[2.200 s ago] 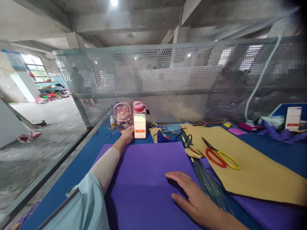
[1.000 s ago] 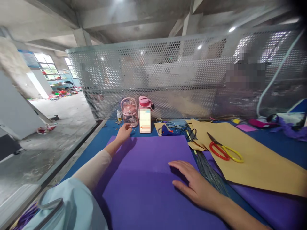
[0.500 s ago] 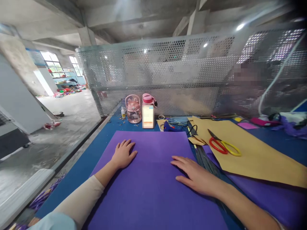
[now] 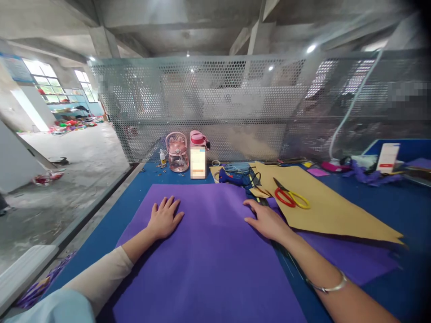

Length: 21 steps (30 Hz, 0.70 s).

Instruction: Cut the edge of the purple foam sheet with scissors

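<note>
A large purple sheet (image 4: 205, 251) lies flat on the blue table (image 4: 397, 202) in front of me. My left hand (image 4: 164, 219) rests palm down on its left part, fingers spread. My right hand (image 4: 266, 220) lies flat at the sheet's right edge, fingers apart, holding nothing. Just right of that hand a bundle of thin dark wires (image 4: 289, 262) runs along the sheet's edge. A phone (image 4: 197, 163) stands upright at the back, leaning on a pink bottle (image 4: 198, 138).
A tan paper sheet (image 4: 323, 211) lies to the right with red and yellow scissors (image 4: 288, 196) on it. A clear pink jug (image 4: 177, 152), a blue glue gun (image 4: 230, 177) and scraps sit at the back, before a perforated metal screen (image 4: 235, 107).
My left hand left the phone at the back and came down flat on the purple sheet. My right hand slid forward and right to the sheet's right edge.
</note>
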Each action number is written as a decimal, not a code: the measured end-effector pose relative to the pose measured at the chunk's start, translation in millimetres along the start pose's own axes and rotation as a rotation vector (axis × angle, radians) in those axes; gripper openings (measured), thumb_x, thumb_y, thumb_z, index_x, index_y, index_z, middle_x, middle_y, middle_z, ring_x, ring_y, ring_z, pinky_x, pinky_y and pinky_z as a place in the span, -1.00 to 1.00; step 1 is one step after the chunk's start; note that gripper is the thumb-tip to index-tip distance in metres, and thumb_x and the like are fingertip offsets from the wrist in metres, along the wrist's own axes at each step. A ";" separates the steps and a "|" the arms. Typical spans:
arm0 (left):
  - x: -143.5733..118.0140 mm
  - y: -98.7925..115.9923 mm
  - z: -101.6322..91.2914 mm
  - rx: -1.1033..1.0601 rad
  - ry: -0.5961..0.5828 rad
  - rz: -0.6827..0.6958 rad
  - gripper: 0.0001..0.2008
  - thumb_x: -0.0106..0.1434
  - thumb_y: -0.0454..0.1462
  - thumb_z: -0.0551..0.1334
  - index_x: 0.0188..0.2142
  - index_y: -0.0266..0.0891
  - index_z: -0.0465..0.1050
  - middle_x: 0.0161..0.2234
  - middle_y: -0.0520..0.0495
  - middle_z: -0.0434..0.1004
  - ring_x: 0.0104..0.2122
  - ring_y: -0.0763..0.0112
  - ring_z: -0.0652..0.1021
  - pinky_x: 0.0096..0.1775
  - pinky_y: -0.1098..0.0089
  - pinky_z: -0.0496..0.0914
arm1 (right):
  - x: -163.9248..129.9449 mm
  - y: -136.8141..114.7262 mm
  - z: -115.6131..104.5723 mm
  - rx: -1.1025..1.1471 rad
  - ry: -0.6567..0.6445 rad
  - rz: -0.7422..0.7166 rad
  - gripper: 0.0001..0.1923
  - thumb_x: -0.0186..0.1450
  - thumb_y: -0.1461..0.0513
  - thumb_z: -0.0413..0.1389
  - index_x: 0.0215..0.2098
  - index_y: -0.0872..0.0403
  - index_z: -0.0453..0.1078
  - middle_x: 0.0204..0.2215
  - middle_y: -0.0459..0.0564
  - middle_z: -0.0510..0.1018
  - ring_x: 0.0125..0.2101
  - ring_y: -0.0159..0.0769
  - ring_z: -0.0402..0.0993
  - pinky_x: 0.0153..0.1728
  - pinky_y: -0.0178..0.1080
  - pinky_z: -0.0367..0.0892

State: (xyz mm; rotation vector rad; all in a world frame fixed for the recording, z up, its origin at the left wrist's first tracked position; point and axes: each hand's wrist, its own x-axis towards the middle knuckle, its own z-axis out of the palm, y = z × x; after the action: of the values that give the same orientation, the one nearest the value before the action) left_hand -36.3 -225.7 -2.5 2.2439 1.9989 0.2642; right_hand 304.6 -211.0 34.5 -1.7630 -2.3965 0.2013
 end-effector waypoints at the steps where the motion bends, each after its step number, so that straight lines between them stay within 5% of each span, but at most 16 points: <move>1: -5.4 -0.8 -0.5 0.001 -0.014 0.005 -0.41 0.30 0.01 -0.05 0.24 -0.18 0.11 0.30 -0.24 0.00 0.26 -0.13 0.03 0.12 -0.22 -0.06 | 1.0 1.1 -2.1 0.004 -0.011 -0.010 -0.60 0.22 0.20 0.09 0.04 0.06 0.28 -0.26 0.01 0.60 -0.25 -0.17 0.53 -0.35 -0.27 0.33; 5: -27.7 -4.2 -2.9 0.026 -0.023 0.030 -0.36 0.29 0.07 -0.07 0.26 -0.17 0.08 0.31 -0.22 -0.02 0.27 -0.10 0.01 0.15 -0.18 -0.06 | 25.8 4.0 -24.0 -0.026 0.013 -0.039 -0.75 0.23 0.15 0.11 -0.14 0.04 0.43 -0.44 -0.05 0.59 -0.38 -0.22 0.52 -0.43 -0.30 0.29; 8: -35.2 -4.0 -3.9 0.061 0.009 0.019 -0.37 0.29 0.07 -0.09 0.25 -0.16 0.11 0.30 -0.19 0.01 0.27 -0.05 0.04 0.17 -0.12 -0.05 | 67.1 -5.3 -29.6 -0.069 0.120 -0.045 -0.72 0.31 0.14 0.05 -0.07 0.09 0.39 -0.24 0.05 0.56 -0.20 -0.18 0.48 -0.22 -0.20 0.33; 11: -35.8 -3.0 -4.5 0.084 0.014 0.019 -0.38 0.29 0.08 -0.09 0.24 -0.13 0.12 0.30 -0.15 0.02 0.27 -0.03 0.05 0.17 -0.11 -0.03 | 110.1 -18.7 -8.5 -0.095 0.188 -0.022 -0.63 0.33 0.13 0.07 0.05 0.10 0.30 0.00 0.08 0.41 -0.06 -0.16 0.39 -0.07 0.00 0.32; 16: -29.2 -5.1 -4.4 0.113 -0.017 0.050 -0.34 0.29 0.13 -0.17 0.27 -0.10 0.04 0.32 -0.11 -0.04 0.28 -0.02 0.02 0.18 -0.12 -0.03 | 148.3 -18.2 36.3 -0.103 0.243 0.094 -0.63 0.33 0.17 0.08 0.08 0.10 0.27 0.04 0.08 0.38 -0.05 -0.14 0.39 -0.09 0.02 0.36; 21: -12.8 -18.3 -7.9 0.114 -0.051 0.076 -0.34 0.30 0.13 -0.15 0.28 -0.10 0.03 0.32 -0.12 -0.06 0.28 -0.02 0.01 0.17 -0.14 -0.03 | 148.3 3.2 23.4 -0.095 0.263 0.050 -0.62 0.33 0.17 0.08 0.09 0.09 0.27 0.06 0.09 0.36 -0.03 -0.13 0.38 -0.07 0.03 0.35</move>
State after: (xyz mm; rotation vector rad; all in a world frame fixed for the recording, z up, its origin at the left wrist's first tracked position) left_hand -57.2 -236.5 0.8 2.3721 1.9529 0.1012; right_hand 259.4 -68.7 18.2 -1.7649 -2.2104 -0.1335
